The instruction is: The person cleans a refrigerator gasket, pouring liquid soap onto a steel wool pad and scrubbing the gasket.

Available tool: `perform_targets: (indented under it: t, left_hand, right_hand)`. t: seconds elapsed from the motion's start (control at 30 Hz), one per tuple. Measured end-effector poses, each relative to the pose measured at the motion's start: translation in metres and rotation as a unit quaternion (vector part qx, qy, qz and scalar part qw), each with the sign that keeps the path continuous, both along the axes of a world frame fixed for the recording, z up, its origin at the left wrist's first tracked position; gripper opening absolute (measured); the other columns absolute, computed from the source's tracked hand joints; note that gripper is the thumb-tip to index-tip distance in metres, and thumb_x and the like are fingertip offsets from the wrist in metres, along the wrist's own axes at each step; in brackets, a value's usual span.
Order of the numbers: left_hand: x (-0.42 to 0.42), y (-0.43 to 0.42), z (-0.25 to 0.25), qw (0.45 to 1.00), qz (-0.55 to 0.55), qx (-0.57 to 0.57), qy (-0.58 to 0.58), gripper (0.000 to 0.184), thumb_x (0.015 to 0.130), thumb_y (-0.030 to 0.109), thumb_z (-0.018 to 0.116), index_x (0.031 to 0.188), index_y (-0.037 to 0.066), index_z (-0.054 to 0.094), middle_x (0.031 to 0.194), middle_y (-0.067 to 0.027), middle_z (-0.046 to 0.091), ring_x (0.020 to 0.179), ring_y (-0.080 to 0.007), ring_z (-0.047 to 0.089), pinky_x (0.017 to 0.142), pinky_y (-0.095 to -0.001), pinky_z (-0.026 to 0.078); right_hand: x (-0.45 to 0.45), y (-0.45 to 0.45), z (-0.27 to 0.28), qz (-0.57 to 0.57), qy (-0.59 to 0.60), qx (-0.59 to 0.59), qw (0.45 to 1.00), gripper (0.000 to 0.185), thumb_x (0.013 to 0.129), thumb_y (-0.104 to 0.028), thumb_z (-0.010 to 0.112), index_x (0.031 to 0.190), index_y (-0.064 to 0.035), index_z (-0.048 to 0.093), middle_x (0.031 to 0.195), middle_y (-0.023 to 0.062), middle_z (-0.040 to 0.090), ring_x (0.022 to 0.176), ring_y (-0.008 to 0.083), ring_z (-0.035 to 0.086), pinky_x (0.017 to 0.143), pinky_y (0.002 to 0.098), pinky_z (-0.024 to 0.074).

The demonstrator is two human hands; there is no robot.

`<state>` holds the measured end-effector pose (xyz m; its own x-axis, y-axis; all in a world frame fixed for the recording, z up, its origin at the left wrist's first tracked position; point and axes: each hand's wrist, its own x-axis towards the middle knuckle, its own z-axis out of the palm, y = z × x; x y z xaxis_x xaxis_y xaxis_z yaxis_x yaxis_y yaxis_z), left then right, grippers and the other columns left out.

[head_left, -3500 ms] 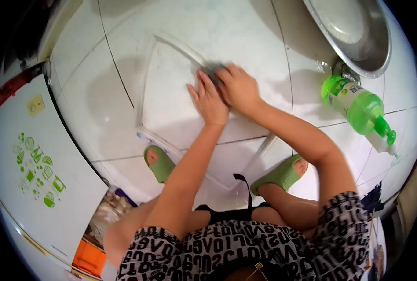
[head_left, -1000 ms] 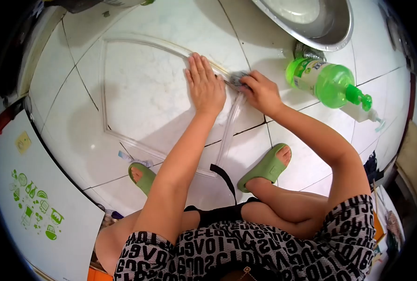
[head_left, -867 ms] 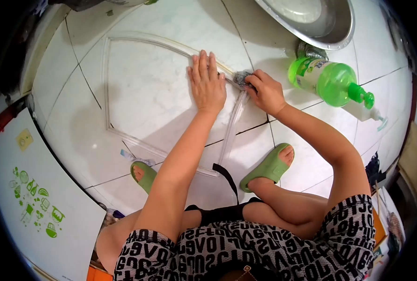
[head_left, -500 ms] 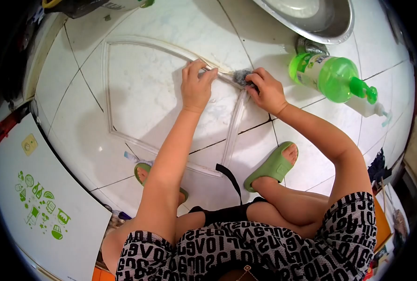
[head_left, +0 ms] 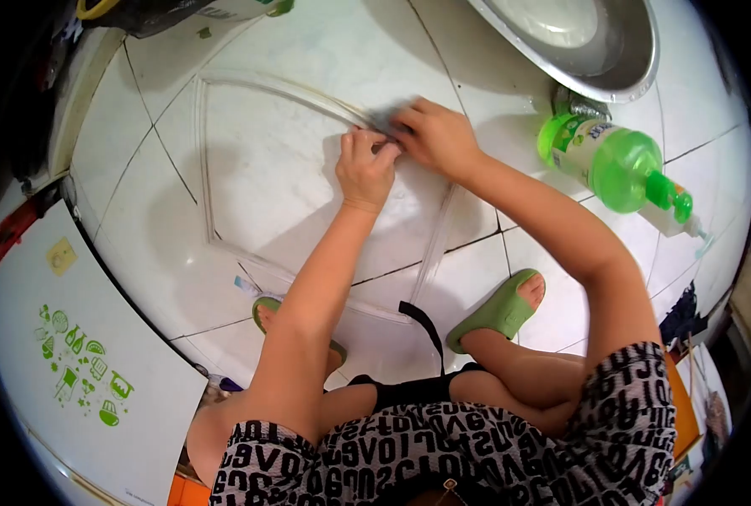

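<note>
A pale rubber door gasket point(head_left: 204, 156), shaped as a four-sided loop, lies on the white tiled floor. My left hand point(head_left: 364, 173) is closed on its far side, fingers pinching the strip. Just to the right, my right hand point(head_left: 439, 139) grips a grey scouring pad point(head_left: 382, 118), blurred by motion and pressed against the same strip. The fingertips of both hands nearly meet, and part of the strip is hidden beneath them.
At the upper right stands a metal basin point(head_left: 645, 63) with something white inside. A green pump bottle point(head_left: 616, 164) lies near it, beside a crumpled silvery thing point(head_left: 579, 105). A white panel with green pictures point(head_left: 97, 337) fills the lower left. My green slippers point(head_left: 498, 314) flank the gasket's near side.
My right hand and the scouring pad have slid left along the strip, up to my left hand. The left hand keeps its hold. The whole view has shifted slightly.
</note>
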<state>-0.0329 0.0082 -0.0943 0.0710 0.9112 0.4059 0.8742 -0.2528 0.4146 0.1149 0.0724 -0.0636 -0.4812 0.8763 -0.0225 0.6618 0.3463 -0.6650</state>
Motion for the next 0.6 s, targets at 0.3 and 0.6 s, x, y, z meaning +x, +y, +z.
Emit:
perform_targets:
  t: [0.3,0.6]
  left_hand:
    - [-0.002,0.001,0.002,0.995,0.02,-0.065,-0.068,0.012,0.063,0.008,0.072,0.071,0.016,0.067,0.093,-0.0045,0.058,0.08,-0.0271,0.051,0.061,-0.0355,0.046]
    - [0.0,0.001,-0.004,0.997,0.006,-0.017,-0.078,0.016,0.059,0.0,0.067,0.065,0.014,0.061,0.082,-0.0019,0.052,0.078,-0.0271,0.049,0.058,-0.0353,0.044]
  right_hand:
    - [-0.071,0.04,-0.004,-0.033,0.032,0.034,0.998,0.011,0.077,-0.021,0.066,0.084,-0.0139,0.07,0.082,0.0055,0.06,0.076,0.0258,0.061,0.063,0.037,0.0492]
    - [-0.011,0.007,0.008,-0.013,-0.029,-0.021,0.999,0.013,0.073,-0.017,0.068,0.085,-0.0114,0.071,0.083,0.0049,0.06,0.072,0.0259,0.061,0.061,0.0364,0.049]
